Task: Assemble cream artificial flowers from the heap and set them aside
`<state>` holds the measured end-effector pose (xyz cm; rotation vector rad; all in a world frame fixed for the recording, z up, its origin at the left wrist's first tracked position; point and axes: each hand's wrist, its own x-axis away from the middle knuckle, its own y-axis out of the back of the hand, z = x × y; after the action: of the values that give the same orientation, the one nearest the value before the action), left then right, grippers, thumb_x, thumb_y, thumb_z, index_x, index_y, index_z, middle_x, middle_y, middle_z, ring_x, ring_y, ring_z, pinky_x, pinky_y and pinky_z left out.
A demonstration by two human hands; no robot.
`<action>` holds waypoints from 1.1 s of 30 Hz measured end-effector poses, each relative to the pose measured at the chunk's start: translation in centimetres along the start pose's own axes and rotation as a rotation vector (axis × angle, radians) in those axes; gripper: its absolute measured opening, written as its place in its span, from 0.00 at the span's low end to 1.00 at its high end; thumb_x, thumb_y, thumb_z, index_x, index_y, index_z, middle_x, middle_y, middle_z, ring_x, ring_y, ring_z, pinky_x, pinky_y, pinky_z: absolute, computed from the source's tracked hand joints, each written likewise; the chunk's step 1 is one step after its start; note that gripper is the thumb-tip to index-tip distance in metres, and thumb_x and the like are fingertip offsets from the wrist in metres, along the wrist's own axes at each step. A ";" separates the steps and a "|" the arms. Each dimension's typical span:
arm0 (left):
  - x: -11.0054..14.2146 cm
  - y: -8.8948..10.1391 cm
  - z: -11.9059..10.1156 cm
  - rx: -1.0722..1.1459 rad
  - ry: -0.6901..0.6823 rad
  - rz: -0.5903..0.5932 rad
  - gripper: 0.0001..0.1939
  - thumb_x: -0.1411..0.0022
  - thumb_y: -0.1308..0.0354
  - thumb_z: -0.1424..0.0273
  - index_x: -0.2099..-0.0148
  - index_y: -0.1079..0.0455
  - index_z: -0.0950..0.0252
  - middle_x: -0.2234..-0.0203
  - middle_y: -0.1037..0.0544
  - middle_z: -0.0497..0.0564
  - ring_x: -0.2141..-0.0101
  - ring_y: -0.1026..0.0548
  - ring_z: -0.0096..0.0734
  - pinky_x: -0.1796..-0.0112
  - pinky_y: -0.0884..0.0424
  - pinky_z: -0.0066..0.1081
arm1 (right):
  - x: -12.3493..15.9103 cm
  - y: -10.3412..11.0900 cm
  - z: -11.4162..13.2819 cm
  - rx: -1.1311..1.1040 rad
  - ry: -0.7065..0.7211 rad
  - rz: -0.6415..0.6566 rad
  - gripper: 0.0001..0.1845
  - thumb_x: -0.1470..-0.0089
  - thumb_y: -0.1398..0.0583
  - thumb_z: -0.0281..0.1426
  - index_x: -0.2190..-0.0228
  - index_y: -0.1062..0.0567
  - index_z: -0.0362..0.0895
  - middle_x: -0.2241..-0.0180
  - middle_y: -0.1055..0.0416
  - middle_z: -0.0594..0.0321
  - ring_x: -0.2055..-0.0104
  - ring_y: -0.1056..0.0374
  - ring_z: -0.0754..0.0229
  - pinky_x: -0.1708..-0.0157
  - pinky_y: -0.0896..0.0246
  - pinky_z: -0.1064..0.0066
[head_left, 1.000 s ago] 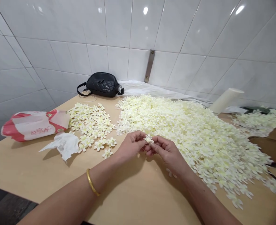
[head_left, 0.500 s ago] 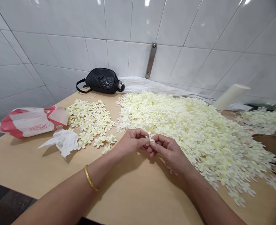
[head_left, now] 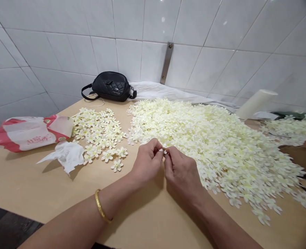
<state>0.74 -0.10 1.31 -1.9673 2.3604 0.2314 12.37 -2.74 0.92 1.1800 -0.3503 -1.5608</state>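
Observation:
Between my fingertips is a small cream-white artificial flower (head_left: 164,152), mostly hidden by the fingers. My left hand (head_left: 148,159) pinches it from the left, with a gold bangle on that wrist. From the right, my right hand (head_left: 182,169) pinches the same flower, thumb and forefinger pressed together. Just beyond the hands spreads a large heap of white-yellow artificial flowers (head_left: 194,131). To the left of my left hand lies a smaller group of flowers (head_left: 98,128) with yellow centres, a single one (head_left: 117,165) lying nearest to my forearm.
A red and white tissue packet (head_left: 33,133) and a crumpled tissue (head_left: 67,155) lie at the left. A black bag (head_left: 111,86) stands by the tiled wall. A white roll (head_left: 257,103) leans behind the heap, and brown cardboard (head_left: 303,155) is at the right edge.
The flower has turned in my fingers, so its open face no longer shows. My right hand has rotated, knuckles now upward, its fingertips still meeting the left ones. The view has shifted slightly.

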 end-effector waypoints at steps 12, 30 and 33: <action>-0.3 0.4 0.6 0.044 0.063 -0.008 0.04 0.55 0.49 0.79 0.78 0.40 0.66 0.86 0.37 0.43 0.83 0.39 0.19 0.81 0.43 0.22 | 0.4 -0.7 -0.2 -0.044 0.068 0.098 0.09 0.51 0.53 0.23 0.73 0.33 0.40 0.79 0.36 0.61 0.78 0.42 0.63 0.78 0.48 0.72; -1.0 1.7 -0.2 0.550 0.334 0.029 0.06 0.59 0.39 0.78 0.74 0.32 0.70 0.81 0.27 0.49 0.76 0.27 0.26 0.64 0.34 0.31 | 0.0 0.3 -0.4 -0.376 0.040 0.026 0.12 0.46 0.50 0.26 0.63 0.29 0.44 0.69 0.32 0.58 0.66 0.37 0.60 0.67 0.40 0.69; -0.9 1.7 -0.1 0.513 0.322 0.120 0.08 0.59 0.40 0.79 0.71 0.32 0.70 0.79 0.27 0.48 0.76 0.27 0.26 0.65 0.34 0.30 | -0.4 1.0 -0.7 -0.584 -0.122 0.058 0.07 0.47 0.46 0.31 0.73 0.30 0.44 0.75 0.33 0.63 0.72 0.38 0.63 0.72 0.42 0.73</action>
<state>-0.80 1.11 1.68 -1.7129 2.3881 -0.6671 13.45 -2.56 1.52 0.6181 0.0022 -1.5430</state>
